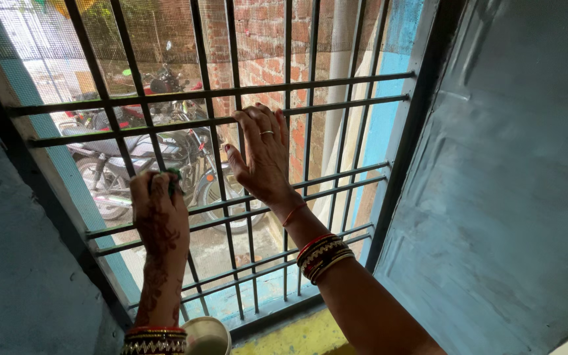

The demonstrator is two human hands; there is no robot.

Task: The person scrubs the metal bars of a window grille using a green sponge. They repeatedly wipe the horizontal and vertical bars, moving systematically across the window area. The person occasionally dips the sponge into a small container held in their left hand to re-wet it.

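Left hand (160, 212) closed around small green thing (173, 179) — pressed against grille (336, 89) at slanted vertical bar, just above lower pair of crossbars. Right hand (263, 156) open, fingers spread, palm flat on bars near middle of grille, ring on one finger. Hands apart, free bars between them. White bowl (206, 336) below left wrist, at sill edge. Blue shutter (507, 197) stands open at right — motorbike (139, 154) outside behind mesh.
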